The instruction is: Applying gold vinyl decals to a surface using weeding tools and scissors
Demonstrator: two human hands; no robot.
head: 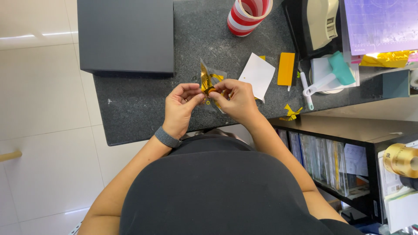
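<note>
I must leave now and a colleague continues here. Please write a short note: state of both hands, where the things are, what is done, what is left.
Left hand: pinches the gold foil piece on its clear film, above the dark counter.
Right hand: pinches the same piece from the other side.
Nearby: white card, yellow scraper, striped tape roll, gold scraps.
Done: cannot tell how much foil is already peeled.
Left: foil and film are not yet apart.

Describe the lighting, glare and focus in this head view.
Head view: bright, even light; glare streaks on the white floor tiles; a gleam on the gold foil piece between the left hand and right hand; hands sharp; straight edges bow slightly toward the frame borders.
</note>
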